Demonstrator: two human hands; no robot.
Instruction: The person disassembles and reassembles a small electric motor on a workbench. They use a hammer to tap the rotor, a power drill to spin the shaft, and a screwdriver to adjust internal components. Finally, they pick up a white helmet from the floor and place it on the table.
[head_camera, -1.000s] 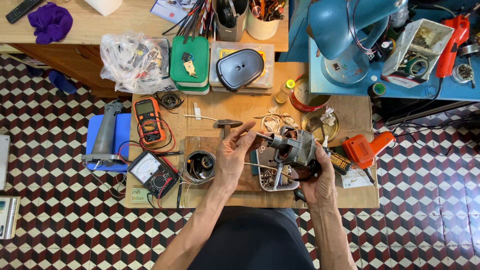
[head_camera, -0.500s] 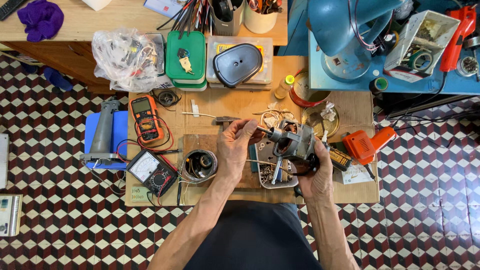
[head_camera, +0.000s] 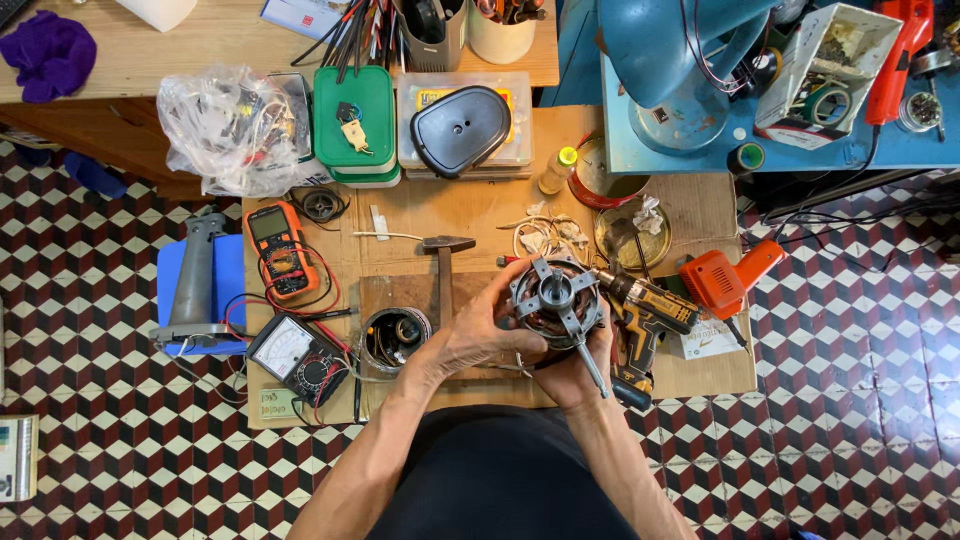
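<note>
The small electric motor (head_camera: 556, 302), a round grey unit with a four-armed bracket facing up and copper windings visible between the arms, is held above the front edge of the wooden counter (head_camera: 470, 215), near its middle. The left hand (head_camera: 480, 335) closes its grip on the motor's left side, fingers curled around the housing rim. The right hand (head_camera: 572, 368) supports the motor from below and to the right; its grip is wrapped about the lower housing, and a thin metal rod (head_camera: 592, 370) projects down past its fingers. Just right of the motor lies a yellow-and-black cordless drill (head_camera: 645, 318), its nose pointing toward the motor. An orange power tool (head_camera: 722, 282) lies further right. A hammer (head_camera: 446, 268) lies on the counter left of the motor. A round open housing (head_camera: 395, 337) stands near the left wrist. An orange multimeter (head_camera: 280, 248) and an analogue meter (head_camera: 295, 355) rest at the counter's left end.
</note>
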